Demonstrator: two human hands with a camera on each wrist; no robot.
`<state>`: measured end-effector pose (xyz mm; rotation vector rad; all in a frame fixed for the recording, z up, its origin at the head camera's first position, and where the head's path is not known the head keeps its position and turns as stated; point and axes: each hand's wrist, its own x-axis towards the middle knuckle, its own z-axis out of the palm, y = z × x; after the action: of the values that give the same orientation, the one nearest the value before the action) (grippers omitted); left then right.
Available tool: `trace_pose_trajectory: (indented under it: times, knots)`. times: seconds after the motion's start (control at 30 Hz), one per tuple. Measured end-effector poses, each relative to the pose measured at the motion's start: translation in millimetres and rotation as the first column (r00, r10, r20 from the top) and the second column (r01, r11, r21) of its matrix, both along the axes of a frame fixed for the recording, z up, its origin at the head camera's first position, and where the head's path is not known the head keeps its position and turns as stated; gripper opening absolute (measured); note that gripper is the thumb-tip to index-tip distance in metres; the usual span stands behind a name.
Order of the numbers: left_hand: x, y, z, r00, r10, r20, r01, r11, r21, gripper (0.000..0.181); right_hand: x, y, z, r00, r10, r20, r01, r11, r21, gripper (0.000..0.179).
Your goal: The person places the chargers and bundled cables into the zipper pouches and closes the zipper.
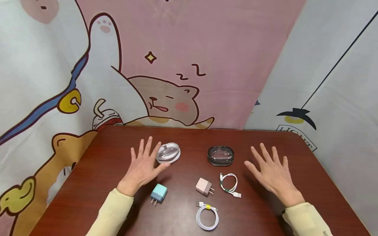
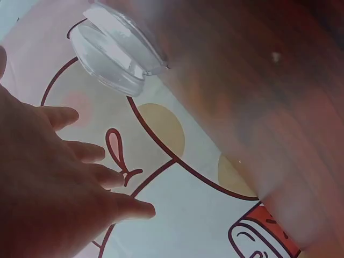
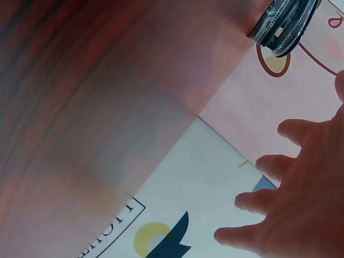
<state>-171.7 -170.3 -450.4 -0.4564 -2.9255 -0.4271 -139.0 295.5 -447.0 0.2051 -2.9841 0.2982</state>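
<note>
Over the brown table (image 1: 192, 141), fingers straight and spread wide, the left hand (image 1: 142, 168) and right hand (image 1: 273, 172) reach forward, backs up. Near the left fingertips lies a clear case (image 1: 168, 152); near the right, a black case (image 1: 220, 155). Between the forearms lie a pink charger (image 1: 203, 186) and two coiled cables (image 1: 218, 218).

A reddish-brown wooden table (image 1: 183, 177) with small things spread across it.
Toward the back sit a white-rimmed clear case (image 1: 168, 153) and a black-rimmed one (image 1: 220, 155); nearer lie a blue charger (image 1: 159, 193), a pink charger (image 1: 203, 186), a dark-tied white cable (image 1: 236, 184) and a yellow-tied coiled cable (image 1: 198, 216).
</note>
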Motion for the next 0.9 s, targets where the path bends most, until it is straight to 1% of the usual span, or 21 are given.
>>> trace_pose_trajectory:
  times: [0.23, 0.43, 0.63, 0.9]
  knots:
    - [0.7, 5.8, 4.7, 1.000, -0.020, -0.017, 0.020, 1.000, 0.000, 0.093, 1.0, -2, 2.9, 1.000, -0.004, 0.003, 0.004, 1.000, 0.013, 0.080]
    - [0.8, 18.7, 13.2, 0.997, -0.058, -0.048, 0.058, 0.998, 0.006, 0.093, 2.9, -6, 3.8, 1.000, -0.007, 0.005, 0.007, 1.000, 0.014, 0.080]
    - [-2.8, 44.2, 22.4, 0.993, -0.114, -0.035, 0.114, 0.994, -0.007, 0.093, 4.3, -10, 4.8, 1.000, 0.001, -0.004, -0.001, 1.000, 0.004, 0.079]
    - [-14.2, 87.1, 31.6, 0.977, -0.214, 0.004, 0.214, 0.977, -0.025, 0.089, 7.3, -12, 5.3, 1.000, 0.003, -0.002, -0.003, 1.000, 0.007, 0.078]
